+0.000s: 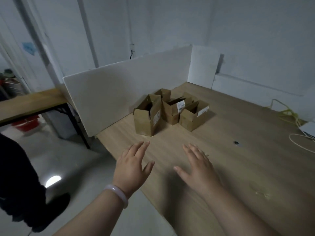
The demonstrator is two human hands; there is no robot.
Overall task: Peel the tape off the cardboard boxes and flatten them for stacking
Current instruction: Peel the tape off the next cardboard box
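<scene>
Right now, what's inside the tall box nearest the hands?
The tall box stands with its top flaps open. Only a dark interior shows, too dim to identify anything. Its walls hide the bottom. The left hand and right hand hover open, short of it.

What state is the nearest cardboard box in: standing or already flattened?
Standing, not flattened. The nearest cardboard box is upright on the table, with its top flaps raised.

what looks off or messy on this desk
Nothing spilled or damaged. The cardboard boxes stand open-topped in a cluster by the white divider, and a yellow cable lies tangled near the right edge of the desk.
</scene>
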